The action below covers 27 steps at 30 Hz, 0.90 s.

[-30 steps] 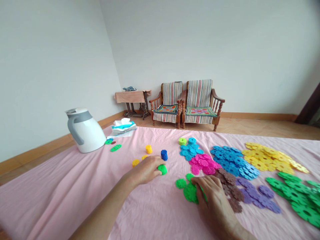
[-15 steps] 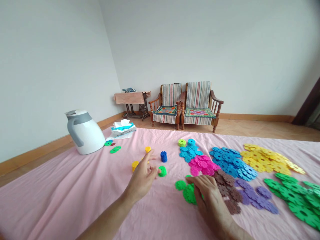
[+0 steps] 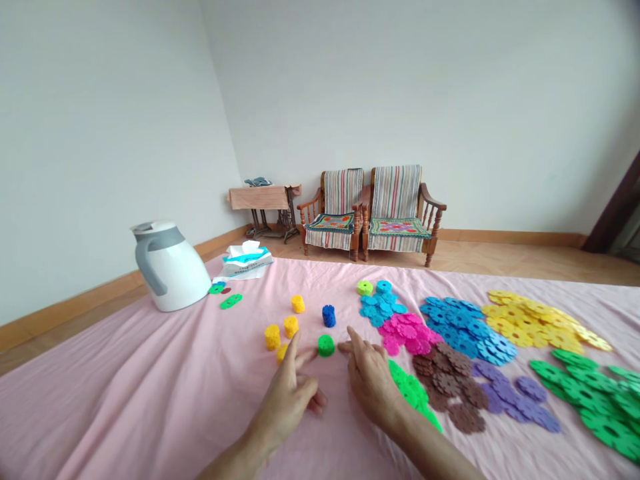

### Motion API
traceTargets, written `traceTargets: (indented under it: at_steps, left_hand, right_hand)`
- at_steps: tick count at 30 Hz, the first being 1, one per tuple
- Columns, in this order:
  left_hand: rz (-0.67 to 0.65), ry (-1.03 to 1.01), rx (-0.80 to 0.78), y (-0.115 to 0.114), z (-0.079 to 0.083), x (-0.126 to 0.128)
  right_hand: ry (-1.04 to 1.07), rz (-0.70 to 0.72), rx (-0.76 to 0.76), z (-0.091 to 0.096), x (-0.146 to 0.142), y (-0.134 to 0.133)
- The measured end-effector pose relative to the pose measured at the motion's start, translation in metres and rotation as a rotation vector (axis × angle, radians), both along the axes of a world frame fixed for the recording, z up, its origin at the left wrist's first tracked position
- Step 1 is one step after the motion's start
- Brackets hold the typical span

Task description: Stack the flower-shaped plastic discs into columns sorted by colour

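A short stack of green flower-shaped discs (image 3: 326, 345) stands on the pink cloth between my hands. My left hand (image 3: 287, 393) is just left of it and nearer to me, fingers apart, one fingertip close to the stack. On the stack's right side is my right hand (image 3: 373, 377), its thumb and forefinger parted and pointing toward it; nothing shows in them. Behind is a dark blue disc stack (image 3: 329, 316). Several yellow disc stacks (image 3: 272, 337) stand to the left, one partly behind my left hand. Loose bright green discs (image 3: 411, 390) lie beside my right forearm.
Piles of pink discs (image 3: 407, 333), blue discs (image 3: 453, 323), brown discs (image 3: 447, 373), purple discs (image 3: 515, 397), yellow discs (image 3: 530, 320) and darker green discs (image 3: 590, 393) spread rightward. A white jug (image 3: 177, 277) and a tissue pack (image 3: 245, 261) stand at the far left.
My right hand has moved left from the bright green discs to beside the green stack. My left hand has drawn back toward me, uncovering more of the yellow stacks.
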<state>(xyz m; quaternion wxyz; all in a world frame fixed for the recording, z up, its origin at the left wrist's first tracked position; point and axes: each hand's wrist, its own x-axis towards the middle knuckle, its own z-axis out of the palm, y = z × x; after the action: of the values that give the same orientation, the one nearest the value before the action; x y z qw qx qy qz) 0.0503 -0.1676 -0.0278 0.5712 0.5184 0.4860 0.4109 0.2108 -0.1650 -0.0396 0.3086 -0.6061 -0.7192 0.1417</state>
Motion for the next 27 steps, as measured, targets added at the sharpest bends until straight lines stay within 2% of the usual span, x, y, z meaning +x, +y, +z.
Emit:
traceTargets:
  at_steps: [4,14,27]
  left_hand:
    - [0.014,-0.073,-0.049,0.001,-0.002,-0.002]
    - [-0.022,-0.124,-0.081,-0.009,0.013,0.003]
    - [-0.075,-0.101,-0.022,-0.006,0.004,0.002]
  right_hand:
    - [0.039,0.02,0.011,-0.004,-0.001,0.0]
    - [0.007,0.038,0.037,-0.008,-0.006,-0.001]
    - [-0.023,0.081,0.02,0.007,-0.008,-0.01]
